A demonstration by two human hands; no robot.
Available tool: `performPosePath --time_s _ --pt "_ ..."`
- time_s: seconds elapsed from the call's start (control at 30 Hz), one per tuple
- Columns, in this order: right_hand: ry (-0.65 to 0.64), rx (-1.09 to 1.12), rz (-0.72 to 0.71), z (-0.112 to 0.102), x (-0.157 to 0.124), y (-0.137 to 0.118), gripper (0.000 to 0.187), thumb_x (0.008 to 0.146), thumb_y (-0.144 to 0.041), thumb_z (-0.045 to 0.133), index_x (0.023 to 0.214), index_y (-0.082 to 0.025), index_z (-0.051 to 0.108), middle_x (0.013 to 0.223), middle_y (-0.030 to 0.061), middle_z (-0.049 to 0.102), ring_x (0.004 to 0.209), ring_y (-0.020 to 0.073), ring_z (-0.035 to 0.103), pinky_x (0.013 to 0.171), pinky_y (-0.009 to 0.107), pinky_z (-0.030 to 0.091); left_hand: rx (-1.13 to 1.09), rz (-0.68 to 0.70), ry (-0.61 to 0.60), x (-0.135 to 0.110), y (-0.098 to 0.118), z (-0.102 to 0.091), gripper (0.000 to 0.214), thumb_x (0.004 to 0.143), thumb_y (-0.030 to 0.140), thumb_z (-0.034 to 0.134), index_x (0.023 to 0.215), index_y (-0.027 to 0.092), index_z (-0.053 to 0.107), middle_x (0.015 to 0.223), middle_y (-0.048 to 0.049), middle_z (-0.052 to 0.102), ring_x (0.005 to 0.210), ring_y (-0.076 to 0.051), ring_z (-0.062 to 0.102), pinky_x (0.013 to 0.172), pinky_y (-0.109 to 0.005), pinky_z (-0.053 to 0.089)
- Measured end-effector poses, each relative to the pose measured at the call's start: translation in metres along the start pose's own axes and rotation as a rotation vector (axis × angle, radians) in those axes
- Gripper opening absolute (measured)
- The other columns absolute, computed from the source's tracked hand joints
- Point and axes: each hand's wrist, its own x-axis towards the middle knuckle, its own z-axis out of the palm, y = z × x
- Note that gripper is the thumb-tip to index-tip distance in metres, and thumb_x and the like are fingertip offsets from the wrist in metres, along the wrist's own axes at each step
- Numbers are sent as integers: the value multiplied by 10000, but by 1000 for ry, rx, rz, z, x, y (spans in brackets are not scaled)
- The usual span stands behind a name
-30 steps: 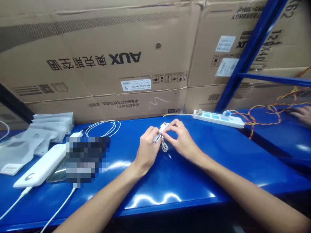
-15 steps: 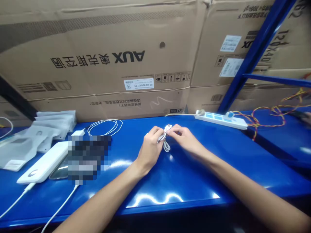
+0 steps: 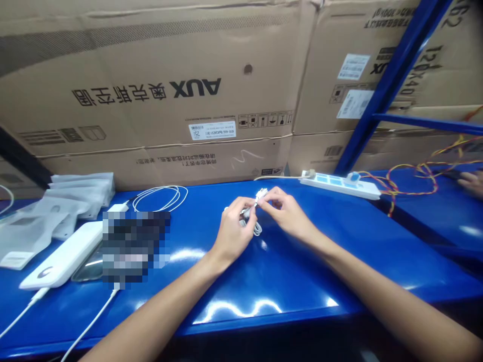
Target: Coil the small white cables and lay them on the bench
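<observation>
Over the middle of the blue shelf (image 3: 302, 271), a bundled white charging cable (image 3: 257, 229) is pinched between my two hands. My left hand (image 3: 234, 226) closes its fingers around the bundle, and loops of the cable hang below them. With thumb and forefinger, my right hand (image 3: 284, 207) grips the upper part of the bundle, near a dark tie at its narrow middle. The white plug end (image 3: 261, 193) sticks up between the fingertips. Part of the cable is hidden by my fingers.
On the left lie a white power bank (image 3: 64, 256), a phone (image 3: 88, 264), a blurred-out item and several plastic pouches (image 3: 81, 193). A power strip (image 3: 339, 185) with yellow-red wires (image 3: 411, 191) sits back right. Cardboard boxes (image 3: 151, 50) form the back. Another person's hand (image 3: 471, 182) shows far right.
My hands stay on the cable bundle while the fingers shift slightly at its tie. The left fingers now cover more of it. The view has moved slightly to the right.
</observation>
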Motion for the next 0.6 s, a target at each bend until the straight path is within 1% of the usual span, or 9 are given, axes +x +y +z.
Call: performPosePath --time_s 0.1,0.23,0.3,0.37,0.43,0.5,0.53,0.6 --pt "2 21 40 0 0 0 300 931 -476 664 826 -225 790 923 71 704 916 247 634 835 406 501 34 52 -5 0 -1 0 121 989 199 568 1033 233 675 1170 -95 720 1101 -240 704 903 -394 605" --pt "-11 87 167 1 -1 -1 258 893 -444 701 797 -222 789 965 87 747 942 273 670 871 433 508 128 185 -31 1 -1 -2 171 987 141 542 1051 236 669 1183 -104 717 1122 -246 694 973 -429 574" --pt "-16 122 203 1 -2 -4 266 882 -454 703 795 -218 788 980 91 770 969 287 684 912 449 505 155 232 -38 1 -1 -3 182 996 131 525 1061 234 661 1189 -105 713 1125 -245 694 985 -435 566" --pt "-21 156 228 0 -3 -9 277 868 -466 703 797 -212 788 970 88 786 993 297 692 937 452 501 179 254 -43 1 -1 -4 187 1010 135 507 1083 229 651 1207 -103 706 1145 -236 690 997 -422 561" --pt "-40 199 252 -1 -3 -15 276 847 -469 711 774 -211 776 928 79 788 985 295 692 924 433 501 200 258 -54 1 -2 -4 197 1022 141 492 1117 225 643 1240 -106 697 1176 -226 683 1017 -408 553" --pt "-62 235 283 -4 -3 -21 272 819 -463 727 708 -216 738 844 66 764 909 274 676 843 390 499 210 264 -67 0 -2 -5 209 1028 143 488 1141 222 644 1260 -112 692 1199 -224 678 1036 -404 547" --pt "-76 251 314 -5 -4 -24 280 806 -462 735 672 -218 710 775 55 731 828 250 651 765 362 486 212 274 -72 0 -2 -5 213 1029 143 489 1150 220 646 1266 -115 692 1208 -227 676 1045 -406 545" --pt "-113 312 424 -6 -4 -27 307 771 -462 763 623 -221 645 637 19 615 637 186 530 591 309 388 223 298 -80 -1 -3 -6 220 1033 142 485 1164 207 649 1275 -122 690 1224 -235 673 1064 -411 543"
